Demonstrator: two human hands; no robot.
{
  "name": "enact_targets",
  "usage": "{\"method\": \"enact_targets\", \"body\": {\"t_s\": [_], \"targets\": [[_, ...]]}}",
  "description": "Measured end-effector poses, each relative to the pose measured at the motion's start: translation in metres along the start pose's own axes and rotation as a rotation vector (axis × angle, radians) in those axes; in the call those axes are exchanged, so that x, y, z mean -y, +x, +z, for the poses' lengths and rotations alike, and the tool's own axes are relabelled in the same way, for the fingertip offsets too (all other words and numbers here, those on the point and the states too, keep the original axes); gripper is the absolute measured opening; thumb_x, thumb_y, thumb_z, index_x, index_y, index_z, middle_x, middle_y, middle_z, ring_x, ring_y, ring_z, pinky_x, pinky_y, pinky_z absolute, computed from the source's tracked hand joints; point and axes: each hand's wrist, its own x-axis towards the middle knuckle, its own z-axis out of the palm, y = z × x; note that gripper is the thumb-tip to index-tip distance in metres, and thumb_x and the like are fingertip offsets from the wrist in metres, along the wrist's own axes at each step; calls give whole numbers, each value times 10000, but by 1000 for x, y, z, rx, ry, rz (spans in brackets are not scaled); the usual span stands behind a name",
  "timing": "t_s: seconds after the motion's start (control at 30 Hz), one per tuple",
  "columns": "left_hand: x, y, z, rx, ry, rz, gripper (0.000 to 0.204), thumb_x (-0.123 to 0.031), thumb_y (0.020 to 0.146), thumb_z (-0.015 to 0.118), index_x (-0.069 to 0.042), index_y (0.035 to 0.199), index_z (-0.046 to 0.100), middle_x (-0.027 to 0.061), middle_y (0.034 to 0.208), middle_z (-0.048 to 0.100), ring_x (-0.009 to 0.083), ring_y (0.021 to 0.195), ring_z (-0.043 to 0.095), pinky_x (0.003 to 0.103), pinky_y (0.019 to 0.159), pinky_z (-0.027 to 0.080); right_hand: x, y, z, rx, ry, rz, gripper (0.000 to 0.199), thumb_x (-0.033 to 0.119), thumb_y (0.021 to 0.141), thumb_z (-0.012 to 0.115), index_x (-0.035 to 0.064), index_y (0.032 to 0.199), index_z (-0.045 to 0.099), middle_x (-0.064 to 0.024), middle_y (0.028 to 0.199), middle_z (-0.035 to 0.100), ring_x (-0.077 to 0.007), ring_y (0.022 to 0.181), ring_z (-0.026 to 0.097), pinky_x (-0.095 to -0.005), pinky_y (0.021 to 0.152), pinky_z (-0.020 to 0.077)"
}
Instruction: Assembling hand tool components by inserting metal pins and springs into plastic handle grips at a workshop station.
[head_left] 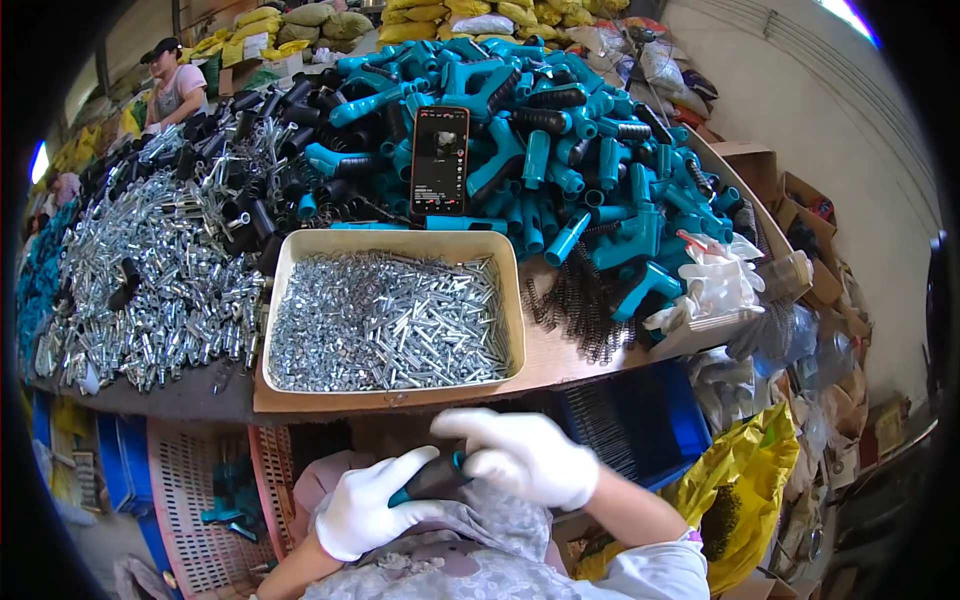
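Note:
My left hand (365,505), in a white glove, is closed round a black and teal tool handle (437,478) held low in front of my body. Against the handle's upper right end is my right hand (535,460), also gloved, its fingers bent and the index finger reaching left. Whatever its fingertips pinch is hidden. Just beyond both hands, a cream tray (518,335) sits at the table edge with small metal clips on its left and silver pins on its right. Behind the tray, similar teal and black handles (500,150) form a large heap.
A phone (439,160) stands upright against the heap. Metal parts (160,290) pile up at left; dark springs (590,310) lie right of the tray. White gloves (715,275) rest on a box at right. Below are a pink basket (195,500), blue bin (685,420) and yellow sack (745,500).

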Motion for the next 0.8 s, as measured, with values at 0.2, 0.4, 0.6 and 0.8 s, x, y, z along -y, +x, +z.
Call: {"method": "enact_targets", "body": {"t_s": [0.2, 0.4, 0.6, 0.8], "targets": [[3, -4, 0, -49, -92, -1, 639, -406, 817, 790, -45, 1307, 595, 210, 1026, 695, 357, 889, 713, 363, 751, 558, -111, -8, -124, -759, -1333, 657, 599, 392, 845, 726, 71, 1299, 504, -161, 888, 669, -342, 842, 667, -497, 721, 512], [3, -13, 4, -51, -130, -37, 642, -447, 827, 772, -83, 1325, 597, 195, 995, 707, 338, 872, 720, 362, 749, 553, -124, 22, -139, -648, -953, 1059, 910, 473, 879, 657, 2, 1522, 218, -255, 1013, 712, -396, 952, 700, -479, 905, 489], [9, -21, -1, -40, -109, -69, 646, -446, 829, 771, -99, 1341, 584, 195, 1014, 704, 348, 882, 714, 368, 743, 549, -127, 4, -159, -1012, -702, 840, 870, 395, 783, 646, 41, 1494, 290, -266, 1144, 667, -443, 1065, 643, -470, 997, 450], [14, -33, -13, -43, -86, -139, 644, -414, 827, 782, -93, 1346, 576, 196, 1026, 704, 348, 906, 711, 367, 757, 544, -53, -30, -99, -1116, 308, -58, 495, 313, 1014, 469, 23, 1412, 423, -113, 1058, 593, -226, 959, 612, -360, 803, 527]]}}
